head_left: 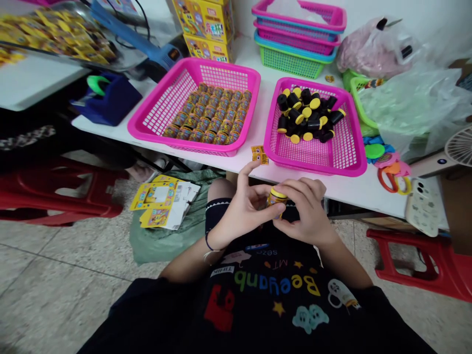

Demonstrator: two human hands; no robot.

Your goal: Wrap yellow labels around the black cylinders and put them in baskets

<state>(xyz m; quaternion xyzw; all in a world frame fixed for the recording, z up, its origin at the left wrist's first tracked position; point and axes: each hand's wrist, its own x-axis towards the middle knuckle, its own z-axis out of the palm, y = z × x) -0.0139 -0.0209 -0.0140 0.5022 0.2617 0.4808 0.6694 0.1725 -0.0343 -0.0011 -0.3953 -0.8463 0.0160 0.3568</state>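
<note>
Between my hands, above my lap, is a small canister point(276, 200) with a yellow lid and a printed yellow label. My left hand point(243, 209) grips it from the left with the thumb across its front, the index finger raised toward the table edge. From the other side, my right hand point(308, 209) has its fingers on the lid and label. Just beyond my left fingertip, a small piece of printed label sheet point(259, 153) lies at the table edge. A pink basket point(313, 164) holds black canisters with yellow lids point(308, 115), without labels. Labelled canisters point(210, 118) stand in rows in the larger pink basket point(147, 130).
Stacked baskets point(295, 61) and yellow boxes point(204, 24) stand at the back. A blue tape dispenser point(106, 101) is at left. At right are a phone point(423, 206), a fan point(460, 147) and plastic bags point(416, 103). Red stools point(424, 260) flank me.
</note>
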